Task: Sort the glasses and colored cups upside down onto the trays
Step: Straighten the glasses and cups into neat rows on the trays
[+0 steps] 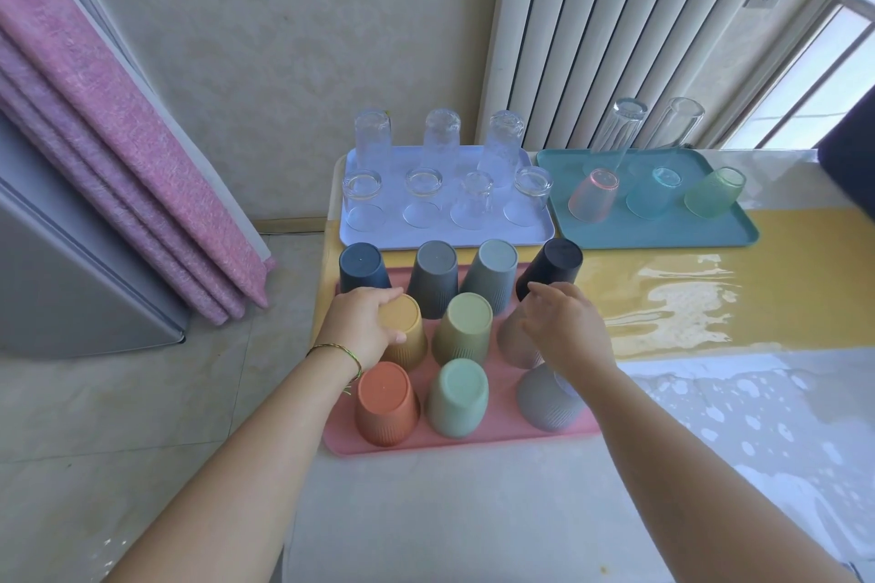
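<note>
Mustard cup (407, 338): ribbed plastic by the look of it, standing base-up on the pink tray (473, 443). We judge it light, stiff and hard to break, though the tapered wall could slide through a loose hold.
Left hand (367, 322): fingers and thumb are curled round the mustard cup's upturned base, wrapping it from the outer side.
Where to hold: we would pinch across the narrow base end, since neighbours crowd the wide rim.
Right hand (563, 327): it is spread over the beige cup (513, 341), with fingertips reaching towards the black cup (554, 265). We cannot tell whether it grips or only hovers.
Between the hands: the olive cup (466, 331) stands just beside both of those cups.
Below the wrists: the terracotta cup (386, 405) is under the left and the grey cup (544, 402) under the right.
Beyond the fingertips: clear glasses (423, 196) stand inverted on the lavender tray (426, 237). We judge them heavier, slick and breakable, best taken round the wall.
Beyond the right hand: the teal tray (663, 237) carries tinted cups (592, 196), well apart from it.
Progress: everything we see stands base-up on a tray, so we judge the sorting nearly done.
</note>
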